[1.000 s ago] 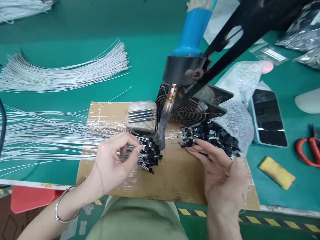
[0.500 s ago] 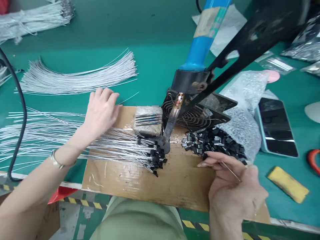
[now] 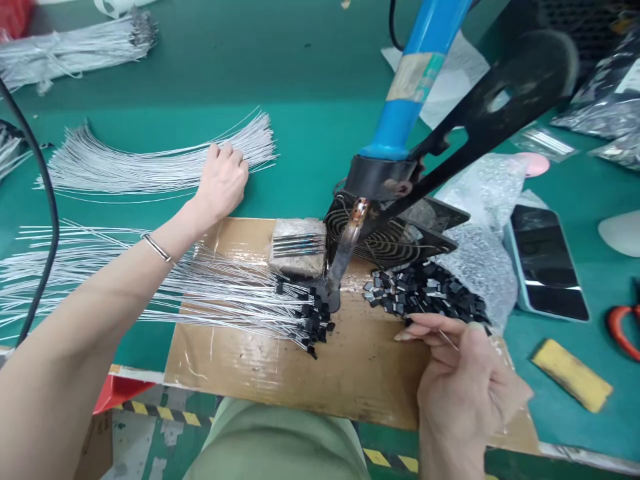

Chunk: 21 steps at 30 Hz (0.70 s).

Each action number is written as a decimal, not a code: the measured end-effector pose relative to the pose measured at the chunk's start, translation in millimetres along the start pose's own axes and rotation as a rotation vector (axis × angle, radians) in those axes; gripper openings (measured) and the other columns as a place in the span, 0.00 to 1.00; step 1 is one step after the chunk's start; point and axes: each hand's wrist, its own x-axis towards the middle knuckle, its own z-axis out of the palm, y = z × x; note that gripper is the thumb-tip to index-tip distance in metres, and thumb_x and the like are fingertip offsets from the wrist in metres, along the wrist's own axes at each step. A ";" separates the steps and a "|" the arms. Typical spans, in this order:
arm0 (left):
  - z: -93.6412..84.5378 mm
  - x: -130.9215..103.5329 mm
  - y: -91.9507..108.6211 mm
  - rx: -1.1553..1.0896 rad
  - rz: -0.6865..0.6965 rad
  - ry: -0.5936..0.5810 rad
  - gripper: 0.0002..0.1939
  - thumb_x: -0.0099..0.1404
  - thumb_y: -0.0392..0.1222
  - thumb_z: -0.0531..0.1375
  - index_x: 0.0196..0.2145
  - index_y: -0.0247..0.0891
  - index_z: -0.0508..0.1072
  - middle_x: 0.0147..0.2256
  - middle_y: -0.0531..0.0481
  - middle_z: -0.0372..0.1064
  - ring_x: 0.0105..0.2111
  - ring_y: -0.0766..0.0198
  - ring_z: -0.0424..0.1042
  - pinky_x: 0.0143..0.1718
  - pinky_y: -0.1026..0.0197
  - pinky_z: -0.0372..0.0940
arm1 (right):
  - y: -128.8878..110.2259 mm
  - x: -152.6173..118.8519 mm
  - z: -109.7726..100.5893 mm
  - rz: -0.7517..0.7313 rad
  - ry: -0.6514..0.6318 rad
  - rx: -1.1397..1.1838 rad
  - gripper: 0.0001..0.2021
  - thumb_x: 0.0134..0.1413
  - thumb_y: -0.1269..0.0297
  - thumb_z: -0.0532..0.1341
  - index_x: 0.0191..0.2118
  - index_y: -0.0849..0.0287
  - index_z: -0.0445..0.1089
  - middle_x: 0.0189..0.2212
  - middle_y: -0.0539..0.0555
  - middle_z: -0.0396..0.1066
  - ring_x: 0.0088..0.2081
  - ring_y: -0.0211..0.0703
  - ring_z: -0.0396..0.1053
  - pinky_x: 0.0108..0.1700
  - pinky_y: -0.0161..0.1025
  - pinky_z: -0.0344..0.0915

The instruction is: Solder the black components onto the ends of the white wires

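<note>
My left hand reaches over the near edge of a fanned bundle of white wires, its fingers curled together. A loose strand runs toward it, and the fingertips are hidden behind the knuckles. At the right, my right hand is closed around a thin metal rod, beside a pile of small black connectors. A dark piece shows at its fingertips, too small to be sure of. White wires with black ends lie across the cardboard sheet.
A blue-handled soldering iron slants down on a black bracket, its tip near the wire ends. Behind it are a small fan and a grey block with thin rods. A phone, yellow sponge and red-handled tool lie right.
My left hand has moved up and away, from the cardboard's far edge to the wire bundle. My right hand stays by the connectors, its rod slightly shifted.
</note>
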 end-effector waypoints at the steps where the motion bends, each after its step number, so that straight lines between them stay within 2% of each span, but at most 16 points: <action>1: -0.6 0.2 -0.8 -0.001 -0.004 -0.008 0.12 0.78 0.42 0.52 0.39 0.37 0.72 0.45 0.38 0.72 0.61 0.40 0.62 0.65 0.34 0.52 | 0.0 -0.2 -0.3 0.003 -0.003 -0.003 0.25 0.69 0.46 0.60 0.30 0.62 0.80 0.26 0.55 0.78 0.25 0.43 0.73 0.30 0.42 0.67; 4: -6.8 -1.5 -3.0 0.006 -0.039 0.002 0.07 0.76 0.38 0.54 0.41 0.37 0.71 0.47 0.40 0.73 0.60 0.44 0.63 0.65 0.35 0.52 | 0.0 -0.5 -1.1 0.011 -0.011 -0.003 0.24 0.69 0.47 0.61 0.31 0.62 0.80 0.26 0.54 0.78 0.25 0.43 0.73 0.31 0.41 0.66; 7: -14.2 -3.8 -6.7 -0.037 -0.104 0.055 0.05 0.75 0.34 0.54 0.45 0.39 0.70 0.48 0.41 0.74 0.55 0.48 0.68 0.60 0.40 0.58 | 0.4 -0.4 -1.4 0.018 -0.025 -0.002 0.24 0.69 0.47 0.61 0.31 0.62 0.81 0.26 0.54 0.78 0.25 0.43 0.73 0.31 0.41 0.66; 11: -15.8 -6.0 -12.9 -0.217 -0.185 0.120 0.06 0.78 0.34 0.53 0.50 0.40 0.66 0.39 0.52 0.75 0.41 0.62 0.73 0.49 0.54 0.65 | 0.4 -0.7 -1.6 0.013 -0.024 -0.018 0.23 0.69 0.49 0.61 0.30 0.61 0.80 0.26 0.54 0.78 0.26 0.44 0.73 0.31 0.42 0.67; 13: -12.1 -6.6 -14.7 -0.241 -0.182 0.119 0.07 0.77 0.33 0.54 0.50 0.40 0.66 0.37 0.54 0.75 0.38 0.64 0.73 0.47 0.56 0.65 | 0.0 -1.2 -1.6 0.008 -0.030 -0.031 0.22 0.70 0.50 0.60 0.31 0.61 0.80 0.26 0.55 0.78 0.26 0.45 0.72 0.31 0.42 0.67; 15: -6.2 -6.1 -15.6 -0.237 -0.175 0.117 0.08 0.75 0.32 0.57 0.50 0.38 0.68 0.41 0.49 0.76 0.42 0.59 0.75 0.49 0.54 0.66 | -0.4 -1.6 -1.5 0.009 -0.041 -0.041 0.22 0.70 0.50 0.61 0.31 0.62 0.80 0.27 0.55 0.78 0.27 0.44 0.72 0.32 0.43 0.67; 18: 3.3 -2.8 -16.4 -0.199 -0.169 0.115 0.09 0.70 0.33 0.62 0.47 0.35 0.72 0.50 0.38 0.74 0.52 0.45 0.74 0.56 0.46 0.64 | -1.0 -1.8 -1.3 0.011 -0.045 -0.057 0.22 0.70 0.49 0.62 0.31 0.62 0.80 0.27 0.54 0.78 0.28 0.43 0.72 0.34 0.41 0.68; 21: 8.1 -0.2 -17.9 -0.180 -0.173 0.113 0.02 0.69 0.32 0.61 0.40 0.34 0.73 0.49 0.35 0.72 0.58 0.36 0.70 0.60 0.38 0.62 | -1.2 -1.5 -1.4 0.014 -0.054 -0.068 0.22 0.69 0.49 0.63 0.31 0.61 0.81 0.25 0.53 0.77 0.28 0.42 0.72 0.34 0.40 0.67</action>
